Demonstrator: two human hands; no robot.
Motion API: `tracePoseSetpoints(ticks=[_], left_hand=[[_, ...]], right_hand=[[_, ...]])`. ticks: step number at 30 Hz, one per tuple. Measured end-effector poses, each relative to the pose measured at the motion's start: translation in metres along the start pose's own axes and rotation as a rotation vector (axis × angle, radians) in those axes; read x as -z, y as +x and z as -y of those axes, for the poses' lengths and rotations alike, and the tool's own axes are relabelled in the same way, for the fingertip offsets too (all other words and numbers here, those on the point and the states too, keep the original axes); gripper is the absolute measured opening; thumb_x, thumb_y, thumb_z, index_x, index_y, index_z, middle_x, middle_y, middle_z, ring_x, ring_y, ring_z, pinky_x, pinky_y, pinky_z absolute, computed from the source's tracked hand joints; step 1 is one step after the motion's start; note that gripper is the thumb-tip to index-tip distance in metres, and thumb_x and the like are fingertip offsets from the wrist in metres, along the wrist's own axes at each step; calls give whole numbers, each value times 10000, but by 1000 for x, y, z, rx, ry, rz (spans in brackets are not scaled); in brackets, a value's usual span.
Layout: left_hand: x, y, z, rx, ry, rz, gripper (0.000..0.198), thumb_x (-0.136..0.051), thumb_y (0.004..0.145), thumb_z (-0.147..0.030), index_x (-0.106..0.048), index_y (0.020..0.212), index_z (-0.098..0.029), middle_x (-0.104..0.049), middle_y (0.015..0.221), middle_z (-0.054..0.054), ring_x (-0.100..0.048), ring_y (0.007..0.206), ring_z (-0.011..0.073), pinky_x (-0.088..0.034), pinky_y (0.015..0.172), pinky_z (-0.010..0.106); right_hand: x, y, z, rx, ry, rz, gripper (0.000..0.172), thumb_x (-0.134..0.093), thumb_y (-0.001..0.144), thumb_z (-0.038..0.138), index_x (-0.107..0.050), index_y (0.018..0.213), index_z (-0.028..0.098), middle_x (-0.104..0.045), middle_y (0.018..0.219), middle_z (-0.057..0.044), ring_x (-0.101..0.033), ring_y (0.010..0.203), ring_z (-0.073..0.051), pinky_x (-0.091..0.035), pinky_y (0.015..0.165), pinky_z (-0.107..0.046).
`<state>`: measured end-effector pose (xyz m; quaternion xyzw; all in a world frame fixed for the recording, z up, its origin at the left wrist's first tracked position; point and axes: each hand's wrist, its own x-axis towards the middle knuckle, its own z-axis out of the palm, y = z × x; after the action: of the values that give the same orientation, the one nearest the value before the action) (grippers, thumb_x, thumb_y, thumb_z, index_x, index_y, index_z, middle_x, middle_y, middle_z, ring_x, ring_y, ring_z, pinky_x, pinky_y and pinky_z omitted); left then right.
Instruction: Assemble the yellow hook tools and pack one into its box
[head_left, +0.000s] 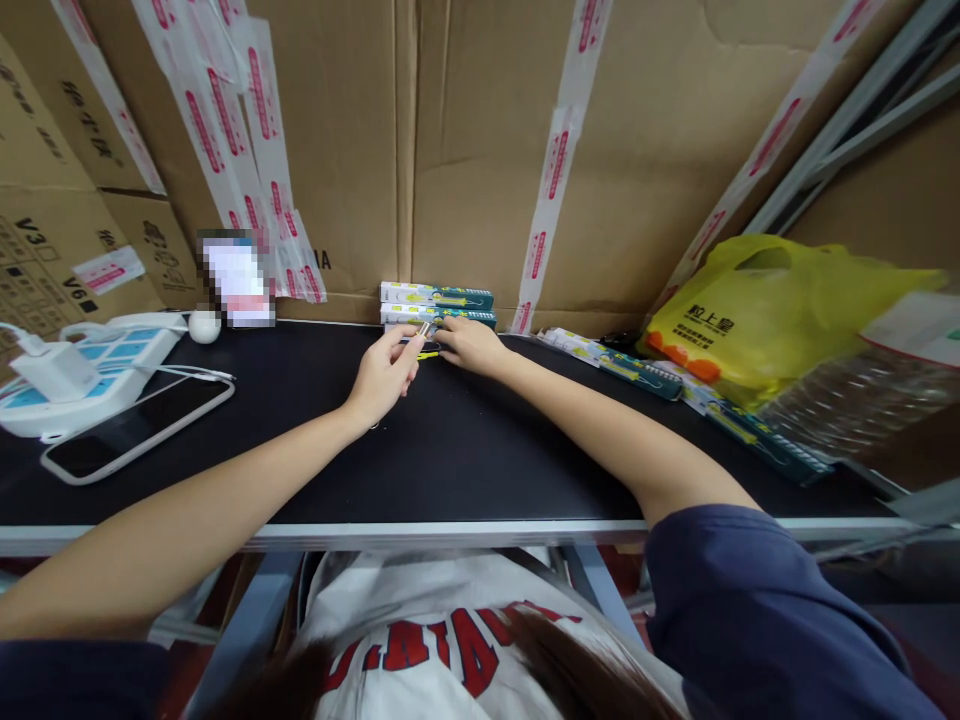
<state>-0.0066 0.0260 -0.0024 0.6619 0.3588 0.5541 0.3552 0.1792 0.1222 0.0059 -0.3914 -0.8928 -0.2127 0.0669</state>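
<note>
At the back of the black tabletop, my left hand [381,375] pinches a small, slim metallic piece [424,329] between thumb and fingers. Its exact kind is too small to make out. My right hand [474,347] is right beside it, fingers bent inward and partly closed at the front of the stacked boxes; what they grip, if anything, is hidden. A thin yellow item [427,355] lies below the fingertips. Behind both hands, slim white-and-green printed boxes are stacked, with an upper box [437,295] on a lower box [480,318].
More printed boxes [611,362] lie at the right, near a yellow plastic bag [757,310] and clear plastic packaging [847,395]. At left are a power strip [139,350], a dark-screened phone [142,425], a white ball [204,326] and a lit, blurred phone [238,280]. Cardboard [480,150] walls the back.
</note>
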Motion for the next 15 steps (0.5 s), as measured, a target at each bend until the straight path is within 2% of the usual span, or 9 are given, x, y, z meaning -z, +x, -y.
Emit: tracePoseSetpoints(ticks=[5, 9, 12, 15], left_hand=[[1, 1, 6, -33, -8, 6, 200, -506, 932, -373, -548, 988, -186, -502, 600, -64, -446, 402, 50, -375, 390, 167], [0, 2, 4, -9, -6, 2, 145, -492, 925, -326, -530, 909, -186, -489, 610, -65, -380, 396, 41, -315, 380, 165], [-2, 1, 1, -8, 36, 27, 155, -477, 928, -334, -529, 921, -189, -462, 564, -77, -327, 400, 47, -282, 407, 171], [-2, -1, 1, -52, 100, 87, 217, -454, 942, -386, -539, 975, -189, -447, 543, -78, -376, 446, 72, -317, 466, 189]], right_hand=[[-5, 16, 10, 113, 7, -20, 351, -522, 895, 255, -628, 1207, 135, -584, 1184, -164, -541, 1049, -285, -421, 847, -366], [-7, 23, 15, 157, 6, -47, 310, -471, 947, 295, -648, 1137, 125, -603, 1152, -169, -547, 1021, -281, -416, 858, -373], [-4, 18, 18, 186, 26, -87, 284, -492, 946, 304, -636, 1100, 114, -623, 1107, -167, -548, 1008, -274, -416, 862, -368], [2, -4, 23, 121, 164, -175, 215, -533, 917, 306, -624, 1006, 133, -650, 1016, -134, -560, 951, -244, -426, 814, -337]])
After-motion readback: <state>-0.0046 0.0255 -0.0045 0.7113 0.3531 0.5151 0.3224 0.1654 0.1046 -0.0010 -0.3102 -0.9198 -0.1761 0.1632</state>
